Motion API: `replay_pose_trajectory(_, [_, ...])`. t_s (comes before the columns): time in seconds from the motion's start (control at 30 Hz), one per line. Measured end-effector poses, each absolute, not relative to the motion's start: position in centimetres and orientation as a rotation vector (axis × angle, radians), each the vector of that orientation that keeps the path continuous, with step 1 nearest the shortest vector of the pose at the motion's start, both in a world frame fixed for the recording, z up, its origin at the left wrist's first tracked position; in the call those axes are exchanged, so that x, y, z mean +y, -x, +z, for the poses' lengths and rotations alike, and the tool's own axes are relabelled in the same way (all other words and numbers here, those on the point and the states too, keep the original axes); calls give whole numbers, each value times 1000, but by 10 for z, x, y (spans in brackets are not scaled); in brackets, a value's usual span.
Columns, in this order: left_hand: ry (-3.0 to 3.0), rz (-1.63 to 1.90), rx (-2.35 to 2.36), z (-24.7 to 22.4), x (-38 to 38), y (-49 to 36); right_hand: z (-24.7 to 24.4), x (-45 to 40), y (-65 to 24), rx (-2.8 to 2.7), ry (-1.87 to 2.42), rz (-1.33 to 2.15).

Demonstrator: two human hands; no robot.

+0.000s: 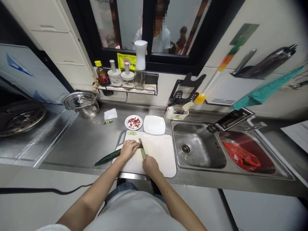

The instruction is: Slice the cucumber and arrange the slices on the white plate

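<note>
A long dark green cucumber (107, 158) lies slantwise over the left edge of a white cutting board (161, 157). My left hand (129, 149) is closed over it near its right end. In my right hand (150, 165) is the handle of a knife, with the knife blade (142, 150) upright against the cucumber's cut end, close to my left fingertips. Several thin cucumber slices (132, 133) rest at the board's upper left corner. Behind the board stand a small plate (126, 126) of chopped red pieces and a white rectangular plate (154, 124).
A lidded steel pot (83, 104) stands at the back left, near a white tissue (110, 114) and cucumber scraps (107, 122). To the right is a double sink (199, 163) with a red plastic bag (243, 157) in one basin. A wall rack (134, 89) holds seasoning jars.
</note>
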State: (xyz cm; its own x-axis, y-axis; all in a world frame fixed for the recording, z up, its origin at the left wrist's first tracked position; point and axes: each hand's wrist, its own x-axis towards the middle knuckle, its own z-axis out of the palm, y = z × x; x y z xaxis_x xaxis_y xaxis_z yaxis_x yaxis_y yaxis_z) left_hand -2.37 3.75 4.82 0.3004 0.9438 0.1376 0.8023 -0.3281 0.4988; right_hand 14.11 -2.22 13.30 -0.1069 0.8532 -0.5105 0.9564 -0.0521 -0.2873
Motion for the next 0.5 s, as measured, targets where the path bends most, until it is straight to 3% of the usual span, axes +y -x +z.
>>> replay_pose_trajectory(0.5, [-2227,599,1576,47,37,23,127,-6,-130,2022,-1992,-895])
